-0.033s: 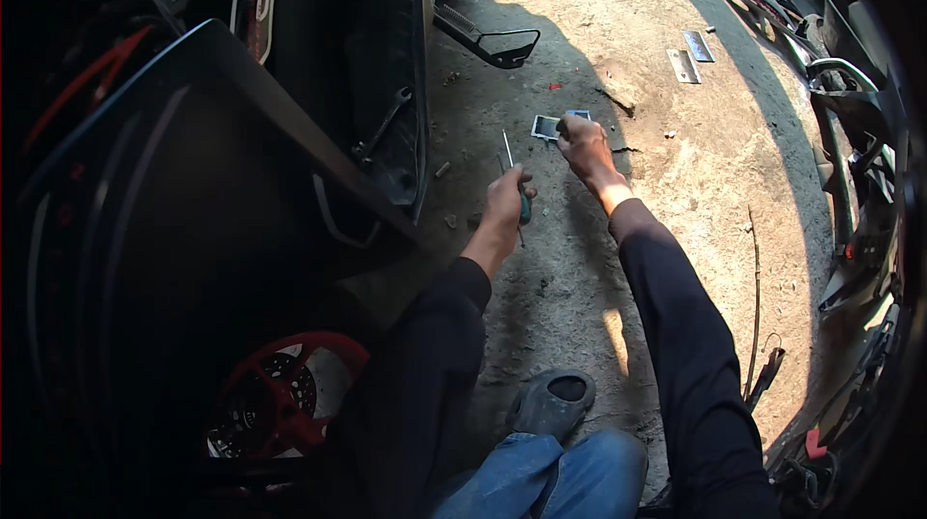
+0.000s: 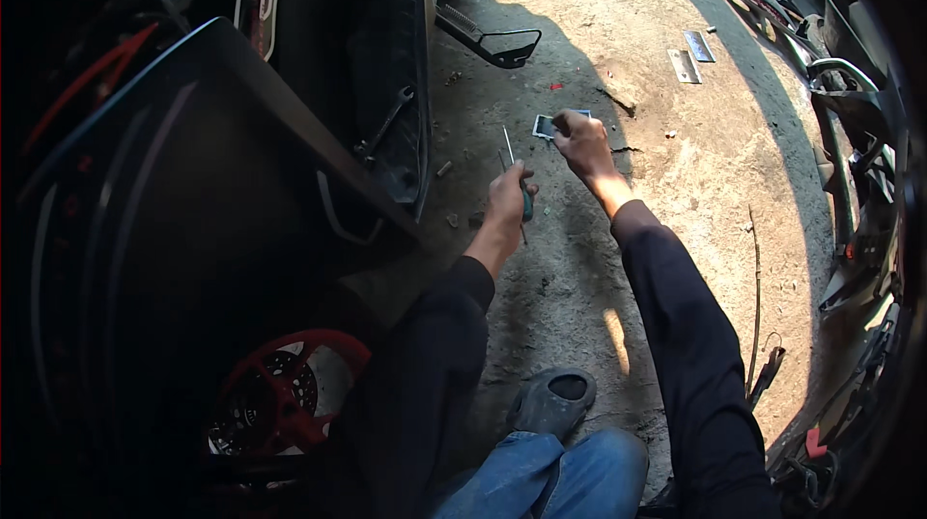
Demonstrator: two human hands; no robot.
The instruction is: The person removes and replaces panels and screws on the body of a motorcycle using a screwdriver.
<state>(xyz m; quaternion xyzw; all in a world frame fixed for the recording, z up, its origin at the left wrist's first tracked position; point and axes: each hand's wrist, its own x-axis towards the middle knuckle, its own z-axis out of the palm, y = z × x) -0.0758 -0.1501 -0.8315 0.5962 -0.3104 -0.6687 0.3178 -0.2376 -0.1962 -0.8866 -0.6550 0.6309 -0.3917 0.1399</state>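
Note:
My left hand (image 2: 504,198) is closed round a screwdriver (image 2: 528,206) with a green handle, its thin metal shaft pointing away from me. A second thin rod seems to run beside it, but the hand covers most of it. Further off and to the right, my right hand (image 2: 585,146) is closed, fingertips pinched together over a small flat rectangular piece (image 2: 544,125) with a pale rim. The piece lies on the concrete, partly covered by the hand. Whatever the fingertips may hold is hidden.
On the left stands a dark vehicle body panel (image 2: 193,200) with a red wheel (image 2: 333,350) below it. A wrench (image 2: 391,121) rests on a dark part. Two flat rectangular pieces lie further off, one silvery (image 2: 685,66), one bluish (image 2: 699,47). Vehicle parts (image 2: 845,118) line the right side.
My right hand has shifted very slightly over the rectangular piece and covers a little more of it. My left hand keeps the screwdriver almost in the same place.

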